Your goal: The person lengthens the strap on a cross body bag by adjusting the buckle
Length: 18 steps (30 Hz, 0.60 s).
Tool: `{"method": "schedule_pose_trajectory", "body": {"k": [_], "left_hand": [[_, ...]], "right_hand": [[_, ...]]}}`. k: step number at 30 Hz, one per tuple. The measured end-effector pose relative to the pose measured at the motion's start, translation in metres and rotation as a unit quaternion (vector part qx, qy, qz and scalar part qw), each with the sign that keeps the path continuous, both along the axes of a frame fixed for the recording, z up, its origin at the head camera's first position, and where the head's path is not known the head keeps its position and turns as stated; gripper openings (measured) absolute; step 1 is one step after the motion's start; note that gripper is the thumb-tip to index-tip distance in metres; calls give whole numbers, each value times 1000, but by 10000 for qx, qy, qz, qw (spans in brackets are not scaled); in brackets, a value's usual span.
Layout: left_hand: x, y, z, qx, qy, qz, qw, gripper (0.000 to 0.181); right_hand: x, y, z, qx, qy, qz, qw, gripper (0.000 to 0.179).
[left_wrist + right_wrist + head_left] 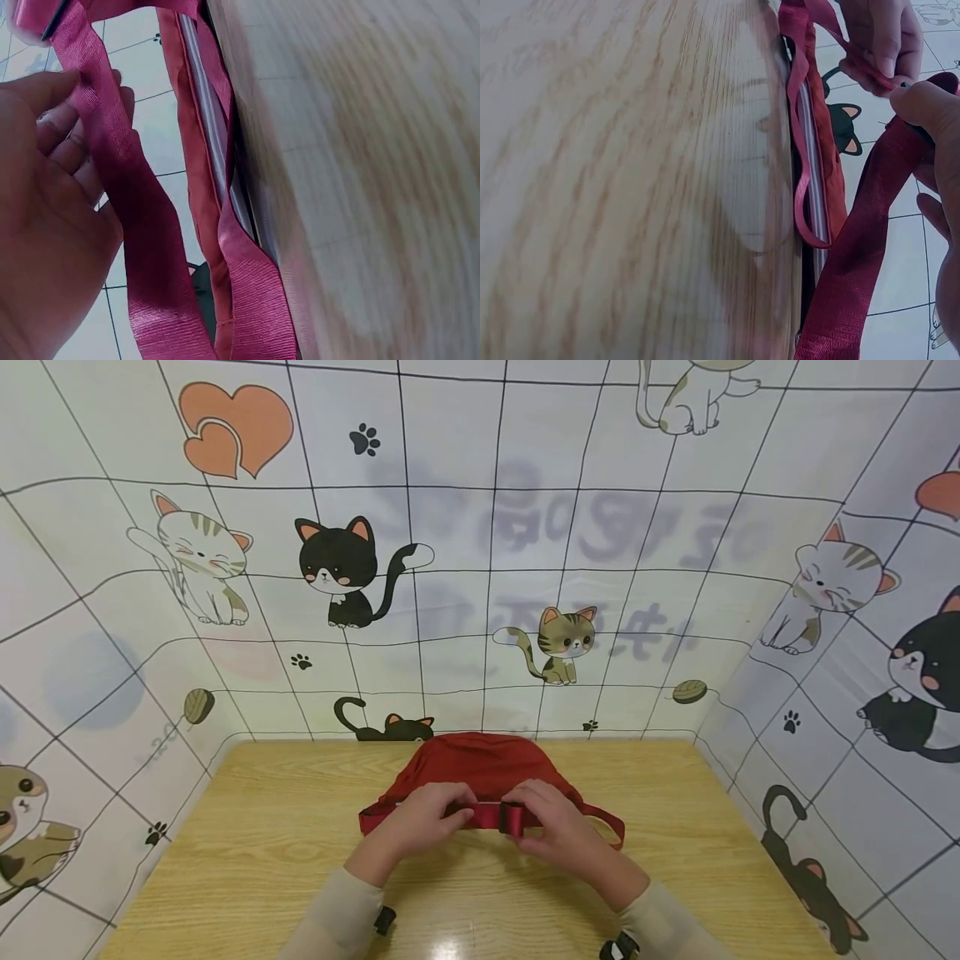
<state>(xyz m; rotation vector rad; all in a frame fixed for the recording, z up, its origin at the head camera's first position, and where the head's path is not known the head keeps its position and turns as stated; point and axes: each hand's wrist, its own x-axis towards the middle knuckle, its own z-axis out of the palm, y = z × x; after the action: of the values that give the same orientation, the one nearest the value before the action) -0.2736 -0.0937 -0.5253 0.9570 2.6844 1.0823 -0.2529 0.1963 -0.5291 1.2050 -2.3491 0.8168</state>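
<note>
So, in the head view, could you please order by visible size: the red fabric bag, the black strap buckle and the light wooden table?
1. Light wooden table
2. Red fabric bag
3. Black strap buckle, clearly smallest

bag (480,764): woven cloth, matt, softly creased. strap (154,225): woven webbing, fine crosswise ribbing, satin sheen where light strikes. buckle (511,818): appears to be dark plastic, smooth. pale band along the bag edge (205,82): smooth, low sheen; material cannot be determined. table top (285,810): wood-grain face, smooth, with a glossy bright reflection at the near side in the head view. wall covering (457,535): thin printed sheet, smooth, lightly rippled; paper or plastic cannot be determined. sleeves (341,906): soft cloth, matt.
</note>
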Motion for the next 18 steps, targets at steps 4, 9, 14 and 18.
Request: {"method": "schedule_pose_trajectory", "body": {"k": [4, 9, 14, 18], "left_hand": [[-1, 0, 0, 87, 113, -66, 9999, 9], [1, 8, 2, 268, 121, -209, 9993, 12], [4, 16, 8, 345, -21, -331, 9989, 11], [4, 21, 9, 361, -26, -430, 9984, 10]], "right_hand": [[-1, 0, -1, -96, 130, 103, 9998, 58], [-1, -3, -2, -138, 61, 166, 9997, 55], [-2, -6, -3, -97, 84, 143, 9998, 55], [-1, -7, -4, -49, 138, 93, 9998, 56]]}}
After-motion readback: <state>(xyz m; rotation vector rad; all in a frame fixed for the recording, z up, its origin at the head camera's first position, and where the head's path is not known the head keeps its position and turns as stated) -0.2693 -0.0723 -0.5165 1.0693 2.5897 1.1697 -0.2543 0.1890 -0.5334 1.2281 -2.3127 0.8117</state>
